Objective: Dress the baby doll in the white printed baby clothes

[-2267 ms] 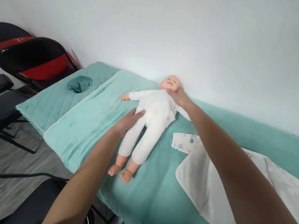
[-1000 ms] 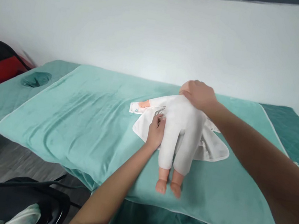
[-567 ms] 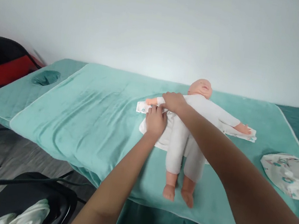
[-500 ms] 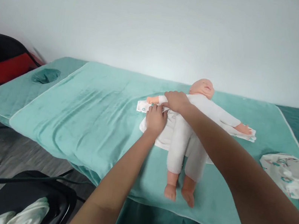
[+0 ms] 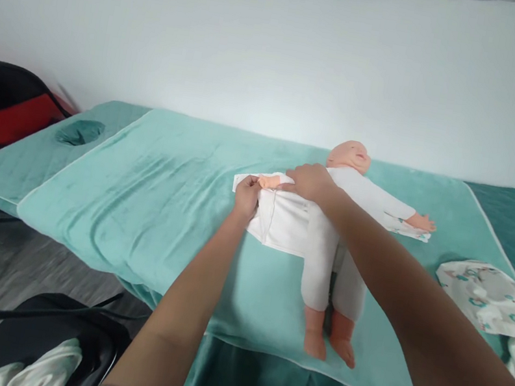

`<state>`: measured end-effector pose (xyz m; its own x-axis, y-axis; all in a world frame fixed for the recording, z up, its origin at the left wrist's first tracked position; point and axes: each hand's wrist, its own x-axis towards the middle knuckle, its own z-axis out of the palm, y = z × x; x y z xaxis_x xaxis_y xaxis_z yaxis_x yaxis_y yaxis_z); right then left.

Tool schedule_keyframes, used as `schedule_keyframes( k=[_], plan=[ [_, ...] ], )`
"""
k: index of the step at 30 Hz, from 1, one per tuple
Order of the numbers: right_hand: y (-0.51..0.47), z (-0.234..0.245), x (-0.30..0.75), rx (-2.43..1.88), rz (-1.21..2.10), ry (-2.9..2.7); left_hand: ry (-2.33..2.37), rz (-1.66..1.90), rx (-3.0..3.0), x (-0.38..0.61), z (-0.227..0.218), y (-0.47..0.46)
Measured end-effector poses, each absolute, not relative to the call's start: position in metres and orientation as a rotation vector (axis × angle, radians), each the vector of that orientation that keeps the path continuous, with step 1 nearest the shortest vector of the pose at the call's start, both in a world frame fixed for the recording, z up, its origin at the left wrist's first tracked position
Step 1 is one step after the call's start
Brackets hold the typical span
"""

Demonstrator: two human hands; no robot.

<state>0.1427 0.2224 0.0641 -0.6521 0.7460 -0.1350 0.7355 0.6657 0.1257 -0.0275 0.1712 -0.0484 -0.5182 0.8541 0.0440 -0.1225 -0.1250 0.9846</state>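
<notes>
Left hand (image 5: pixel 247 198) pinching white shirt (image 5: pixel 283 225), right hand (image 5: pixel 312 182) gripping doll's (image 5: pixel 319 256) arm. Patterned cloth (image 5: pixel 476 289) near right forearm; print too small to make out.

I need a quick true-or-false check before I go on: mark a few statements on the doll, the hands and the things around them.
1. The doll lies on its back on the teal-covered bed. True.
2. Both hands are at the doll's feet. False: the left hand is at the white garment, and the right hand is at the doll's arm.
3. The white garment shows on both sides of the doll's body. True.
4. The hole in the bed is at the right end of the view. False: it is at the left end.
5. A pale cloth lies on the black chair. True.
</notes>
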Motion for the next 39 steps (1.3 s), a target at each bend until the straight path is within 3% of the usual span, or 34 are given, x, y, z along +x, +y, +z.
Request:
schedule_keyframes(
  k=[11,15,19,27,31,34,37,39],
  plan=[
    [0.226,0.05,0.139,1.235,0.126,2.653,1.641,1.8,1.018,-0.021,-0.05,0.162],
    [0.227,0.045,0.136,1.282,0.146,2.658,1.916,1.518,1.579,-0.008,-0.042,0.148],
    [0.225,0.041,0.133,1.333,0.122,2.676,1.889,1.251,1.9,-0.001,-0.038,0.144],
    [0.215,0.048,0.142,1.445,0.066,2.944,2.073,1.558,1.579,-0.014,-0.045,0.151],
    [0.199,0.054,0.188,1.851,-0.155,3.131,2.201,1.433,1.582,-0.012,-0.044,0.15],
    [0.184,0.044,0.239,2.283,-0.127,3.225,2.275,1.382,1.51,-0.01,-0.044,0.148],
    [0.173,0.022,0.285,2.991,-0.105,2.812,2.243,1.369,1.513,-0.009,-0.042,0.145],
    [0.17,0.009,0.303,3.129,-0.282,2.507,2.173,1.409,1.567,-0.005,-0.039,0.142]
  ],
)
